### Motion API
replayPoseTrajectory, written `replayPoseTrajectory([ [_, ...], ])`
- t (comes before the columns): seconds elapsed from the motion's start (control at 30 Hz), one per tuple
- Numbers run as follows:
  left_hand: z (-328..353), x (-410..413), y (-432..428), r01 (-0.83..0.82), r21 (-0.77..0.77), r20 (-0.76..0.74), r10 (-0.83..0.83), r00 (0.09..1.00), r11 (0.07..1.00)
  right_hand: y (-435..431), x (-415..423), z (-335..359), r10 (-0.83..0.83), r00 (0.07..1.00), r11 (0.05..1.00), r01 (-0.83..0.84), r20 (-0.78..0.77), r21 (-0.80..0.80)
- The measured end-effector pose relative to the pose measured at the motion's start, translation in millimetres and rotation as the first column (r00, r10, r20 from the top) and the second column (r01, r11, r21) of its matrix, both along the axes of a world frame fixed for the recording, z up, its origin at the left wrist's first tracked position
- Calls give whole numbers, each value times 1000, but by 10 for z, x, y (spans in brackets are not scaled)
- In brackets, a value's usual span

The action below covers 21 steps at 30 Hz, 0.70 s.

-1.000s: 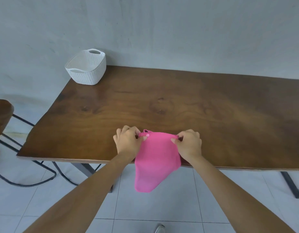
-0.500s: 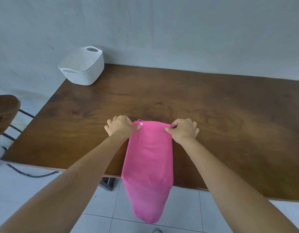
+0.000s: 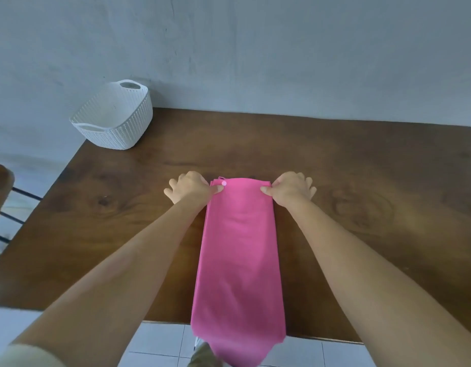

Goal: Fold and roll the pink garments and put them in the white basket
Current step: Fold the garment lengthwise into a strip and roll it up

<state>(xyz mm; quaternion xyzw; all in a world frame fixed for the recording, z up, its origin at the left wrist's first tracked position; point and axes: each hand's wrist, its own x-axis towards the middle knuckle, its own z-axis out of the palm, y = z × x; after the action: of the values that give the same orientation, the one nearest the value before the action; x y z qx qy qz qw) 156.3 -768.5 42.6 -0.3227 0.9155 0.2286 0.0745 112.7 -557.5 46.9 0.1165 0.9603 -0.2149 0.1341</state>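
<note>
The wooden table (image 3: 335,168) bears a white basket (image 3: 115,120) and a pink garment (image 3: 239,260), apparently folded.

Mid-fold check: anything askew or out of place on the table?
Only the pink garment: its near end hangs off the front edge of the table. The left hand and right hand pinch its far corners.
</note>
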Motion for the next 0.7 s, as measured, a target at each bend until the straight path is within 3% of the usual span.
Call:
replayPoseTrajectory([
  [0.7, -248, -1997, -416, 129, -130, 2, -130, 992, 983, -346, -1919, -87, -132, 991, 987, 133, -11, 87],
])
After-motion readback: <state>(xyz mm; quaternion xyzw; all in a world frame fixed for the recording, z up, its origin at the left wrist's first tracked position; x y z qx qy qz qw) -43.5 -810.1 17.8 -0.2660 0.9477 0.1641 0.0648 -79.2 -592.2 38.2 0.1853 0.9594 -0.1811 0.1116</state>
